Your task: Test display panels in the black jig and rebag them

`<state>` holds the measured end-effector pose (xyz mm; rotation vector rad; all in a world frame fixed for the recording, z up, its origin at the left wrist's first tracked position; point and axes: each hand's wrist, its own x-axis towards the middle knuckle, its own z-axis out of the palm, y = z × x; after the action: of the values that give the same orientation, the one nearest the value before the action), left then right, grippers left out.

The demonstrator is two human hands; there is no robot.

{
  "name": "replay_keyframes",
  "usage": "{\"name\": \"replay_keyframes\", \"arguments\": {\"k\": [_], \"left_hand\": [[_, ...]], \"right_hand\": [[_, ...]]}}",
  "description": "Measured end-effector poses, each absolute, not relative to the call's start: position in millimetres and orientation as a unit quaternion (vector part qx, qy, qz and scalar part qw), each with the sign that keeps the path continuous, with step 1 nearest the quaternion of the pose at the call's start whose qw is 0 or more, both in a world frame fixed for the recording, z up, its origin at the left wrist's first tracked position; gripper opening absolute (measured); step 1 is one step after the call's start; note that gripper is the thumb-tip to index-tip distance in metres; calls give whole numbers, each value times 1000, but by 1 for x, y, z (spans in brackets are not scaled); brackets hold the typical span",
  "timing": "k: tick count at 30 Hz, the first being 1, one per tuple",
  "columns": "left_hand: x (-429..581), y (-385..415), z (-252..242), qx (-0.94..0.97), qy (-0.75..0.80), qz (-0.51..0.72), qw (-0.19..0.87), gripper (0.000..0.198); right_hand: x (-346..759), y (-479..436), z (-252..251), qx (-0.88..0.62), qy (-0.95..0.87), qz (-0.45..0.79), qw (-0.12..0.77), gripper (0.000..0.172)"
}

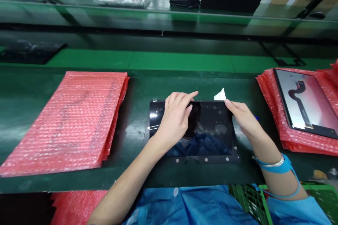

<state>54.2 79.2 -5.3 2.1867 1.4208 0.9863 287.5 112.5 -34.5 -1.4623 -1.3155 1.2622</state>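
A black display panel (208,126) lies in front of me on a dark frame with round silvery dots (206,160) along its near edge. My left hand (176,114) rests over the panel's far edge, left of the middle, with its index finger stretched to the right and its thumb apart. At the far right corner, my right hand (241,114) pinches the panel's edge between thumb and fingers. A small white scrap (220,95) shows just beyond that edge. The right wrist wears a blue strap (281,165) with a cord.
Red bubble-wrap sleeves (79,112) are stacked on the left of the green bench (126,179). Another red stack (290,137) on the right carries a panel with a ribbon cable (301,103). A shelf (111,11) spans the back. A green crate (246,197) stands below the near edge.
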Motion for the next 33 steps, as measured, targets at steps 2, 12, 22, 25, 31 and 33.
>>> {"name": "replay_keyframes", "arguments": {"k": [2,12,22,25,31,33], "left_hand": [[41,76,-1,761,501,374,176,36],[-12,81,-17,377,572,524,505,54],[-13,75,-15,241,561,676,413,40],[-23,78,-17,192,541,719,392,30],[-28,84,-24,200,526,714,416,25],[-25,84,-25,215,516,708,431,26]], "right_hand": [[282,112,-37,-566,-481,521,420,63],[269,104,-26,-546,-394,524,522,52],[280,96,-29,-501,-490,554,448,44],[284,95,-24,-458,-533,623,345,35],[277,93,-20,-447,-524,619,377,33],[278,95,-21,-456,-506,607,408,32]]}}
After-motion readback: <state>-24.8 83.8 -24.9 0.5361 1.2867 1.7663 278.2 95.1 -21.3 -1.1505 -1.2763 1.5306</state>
